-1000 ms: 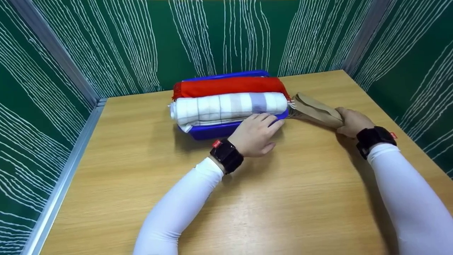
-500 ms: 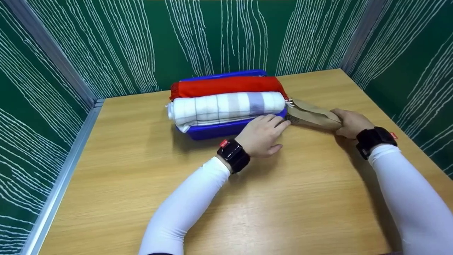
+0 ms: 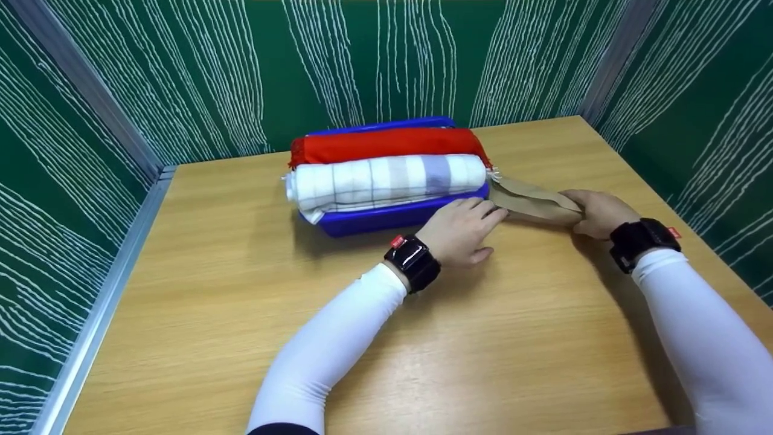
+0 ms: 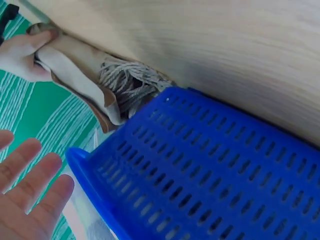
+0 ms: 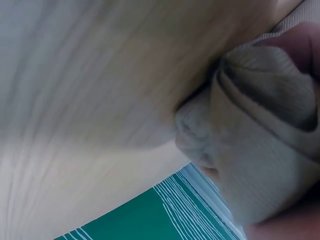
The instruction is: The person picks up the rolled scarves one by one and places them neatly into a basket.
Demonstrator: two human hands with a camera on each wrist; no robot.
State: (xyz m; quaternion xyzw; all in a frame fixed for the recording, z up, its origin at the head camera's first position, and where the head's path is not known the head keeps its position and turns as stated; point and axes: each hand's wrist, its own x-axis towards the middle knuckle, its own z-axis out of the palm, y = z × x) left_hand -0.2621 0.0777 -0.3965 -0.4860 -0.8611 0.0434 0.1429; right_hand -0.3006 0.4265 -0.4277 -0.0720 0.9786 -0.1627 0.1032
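Beige scarf is gripped at one end by the right hand, fringe beside the basket; the left hand reaches over, fingers straight, holding nothing.

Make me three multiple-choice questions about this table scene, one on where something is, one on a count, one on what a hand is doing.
1. Where does the tan cloth lie?
A. inside the basket
B. on the table, right of the basket
C. on top of the red roll

2. How many rolled cloths sit in the blue basket?
A. one
B. two
C. four

3. What is the right hand doing?
A. gripping the tan cloth
B. resting flat on the table
C. holding the basket

Answers:
1 B: the tan cloth lies on the table beside the blue basket.
2 B: a red roll and a white striped roll.
3 A: the right hand has its fingers curled round the cloth's end.
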